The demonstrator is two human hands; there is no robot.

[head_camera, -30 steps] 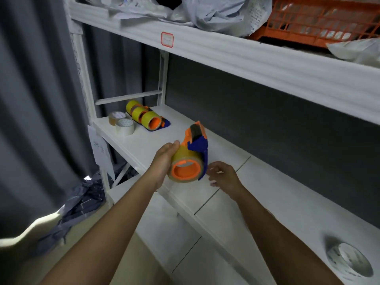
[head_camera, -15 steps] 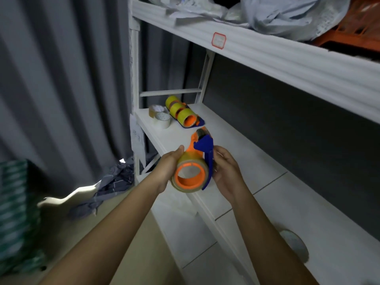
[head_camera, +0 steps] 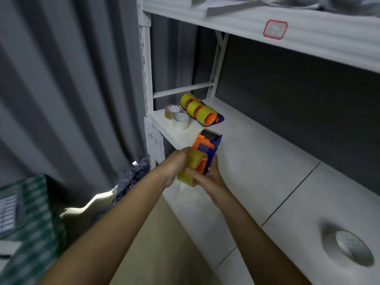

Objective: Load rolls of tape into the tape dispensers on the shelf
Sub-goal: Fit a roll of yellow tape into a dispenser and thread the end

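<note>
An orange and blue tape dispenser (head_camera: 206, 141) with a yellow tape roll (head_camera: 190, 167) on its hub is held in front of the shelf (head_camera: 257, 161), above its front edge. My left hand (head_camera: 174, 165) grips the roll from the left. My right hand (head_camera: 207, 177) holds the dispenser from the right, its thumb across the roll and orange hub. At the shelf's far left end several loaded dispensers (head_camera: 202, 112) lie in a row, with two loose tape rolls (head_camera: 177, 117) beside them. Another loose roll (head_camera: 349, 246) lies on the shelf at lower right.
An upper shelf board (head_camera: 246, 23) with a red-framed label (head_camera: 275, 29) overhangs the work area. A grey curtain (head_camera: 72, 89) hangs at left. A paper tag (head_camera: 155, 140) hangs on the shelf post. Crumpled bags (head_camera: 131, 175) lie on the floor below.
The view has swung left and closer. My right hand came off the shelf and closed on the dispenser. Both hands turned it so the roll's face now points down and left.
</note>
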